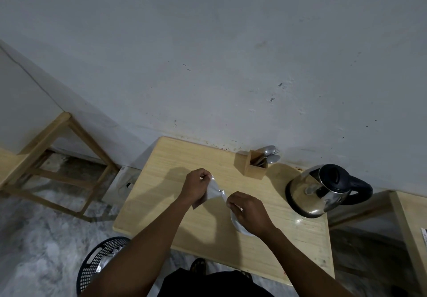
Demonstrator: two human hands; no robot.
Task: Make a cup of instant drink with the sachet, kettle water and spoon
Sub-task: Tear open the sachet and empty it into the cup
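Observation:
Over the wooden table (175, 158) I hold a silvery sachet (215, 189) between both hands. My left hand (196, 187) pinches its upper left end, and my right hand (248, 212) pinches its lower right corner. A white cup (240, 226) stands on the table right under my right hand, mostly hidden by it. A steel kettle (323, 191) with a black lid and handle stands at the right of the table. Several spoons (271, 154) stick out of a wooden holder (250, 166) at the back by the wall.
A black plastic basket (99, 266) holding sachet wrappers sits on the floor at my lower left. A wooden frame stand (57, 158) is further left. Another wooden surface (413, 227) lies to the right. The wall runs directly behind the table.

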